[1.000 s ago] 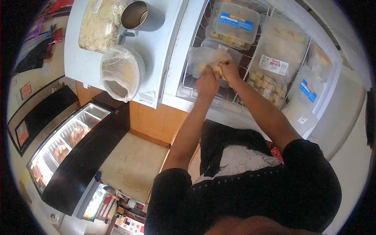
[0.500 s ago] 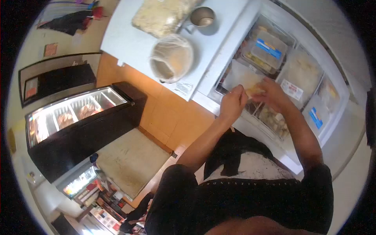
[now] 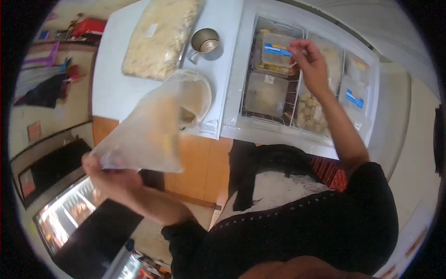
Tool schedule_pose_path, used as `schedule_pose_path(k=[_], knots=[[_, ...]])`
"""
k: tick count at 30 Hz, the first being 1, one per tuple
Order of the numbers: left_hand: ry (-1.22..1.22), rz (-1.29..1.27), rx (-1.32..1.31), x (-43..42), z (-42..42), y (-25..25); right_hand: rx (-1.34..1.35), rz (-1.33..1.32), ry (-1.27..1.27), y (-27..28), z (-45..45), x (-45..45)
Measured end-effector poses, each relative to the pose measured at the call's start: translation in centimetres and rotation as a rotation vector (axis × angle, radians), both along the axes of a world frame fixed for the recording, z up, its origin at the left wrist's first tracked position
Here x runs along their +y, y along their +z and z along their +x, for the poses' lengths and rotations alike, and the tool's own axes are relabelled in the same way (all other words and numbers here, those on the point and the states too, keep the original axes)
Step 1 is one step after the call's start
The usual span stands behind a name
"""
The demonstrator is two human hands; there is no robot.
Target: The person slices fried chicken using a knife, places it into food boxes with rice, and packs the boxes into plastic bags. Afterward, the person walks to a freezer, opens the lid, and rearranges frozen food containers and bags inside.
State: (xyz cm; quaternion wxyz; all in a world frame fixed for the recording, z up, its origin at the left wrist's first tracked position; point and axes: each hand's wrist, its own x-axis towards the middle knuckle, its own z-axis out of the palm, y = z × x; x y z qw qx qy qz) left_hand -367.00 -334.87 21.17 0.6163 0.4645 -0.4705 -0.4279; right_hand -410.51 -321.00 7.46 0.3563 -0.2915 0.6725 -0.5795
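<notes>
My left hand [image 3: 114, 181], blurred, grips the lower end of a cloudy plastic bag [image 3: 148, 130] with something yellowish inside. The bag stretches up toward a round tub [image 3: 202, 100] lined with clear plastic and overlaps its left side. My right hand [image 3: 309, 58] is raised over the open freezer, fingers curled with thumb near the fingertips; whether a small thing is between them I cannot make out. Below it lies a clear container with a blue label [image 3: 276, 49]. A second lidded container [image 3: 267, 93] sits in the same wire basket.
A metal mug [image 3: 205, 41] and a large bag of pale crumbly food [image 3: 160, 39] lie on the white surface left of the freezer. More packs, one of cut pieces [image 3: 310, 109], fill the other baskets. A lit display case [image 3: 69, 209] stands at lower left.
My hands have parted. My left hand has swung left with the plastic bag, out of the freezer and over by the tub. My right hand has risen over the blue-labelled container.
</notes>
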Motion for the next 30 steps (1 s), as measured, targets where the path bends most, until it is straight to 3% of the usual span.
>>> schedule_pose_path(k=[1,3,5,8,11,15,18,20,21,23,26,30], knots=[[0.035,0.009,-0.046,-1.5,0.6,0.0,-0.146,0.103,-0.188,-5.9,-0.7,-0.1],[0.134,0.039,-0.165,-4.4,0.9,-1.1,-0.217,0.523,-0.174,-19.8,-1.2,1.5],[0.083,0.065,-0.272,-8.0,2.6,-4.7,0.830,0.845,0.035,-33.3,0.0,4.7],[-0.078,0.023,-0.354,-14.2,6.6,-13.6,0.748,0.846,-0.043,-39.5,0.0,5.2],[-0.208,0.072,-0.534,-16.4,7.5,-19.0,0.603,0.965,-0.032,-40.8,-0.2,4.4],[-0.242,0.167,-0.446,-16.2,5.1,-19.9,0.511,1.097,-0.095,-34.8,-0.1,3.3],[-0.226,0.225,-0.440,-15.9,3.9,-19.1,0.487,0.898,-0.212,-32.9,-0.2,4.4],[-0.223,0.246,-0.464,-15.1,3.2,-18.5,0.152,0.631,-0.245,-33.3,-0.4,5.4],[-0.142,0.244,-0.477,-14.1,2.0,-17.9,0.151,0.632,-0.248,-33.1,-0.4,5.6],[-0.061,0.247,-0.493,-13.0,1.9,-17.8,-0.144,0.365,-0.246,-32.3,0.0,6.2],[-0.015,0.207,-0.497,-11.4,3.3,-18.4,0.006,0.281,-0.221,-29.8,1.2,5.6],[-0.005,0.042,-0.586,-7.7,2.3,-17.2,-0.057,0.437,-0.207,-33.2,1.0,6.7]])
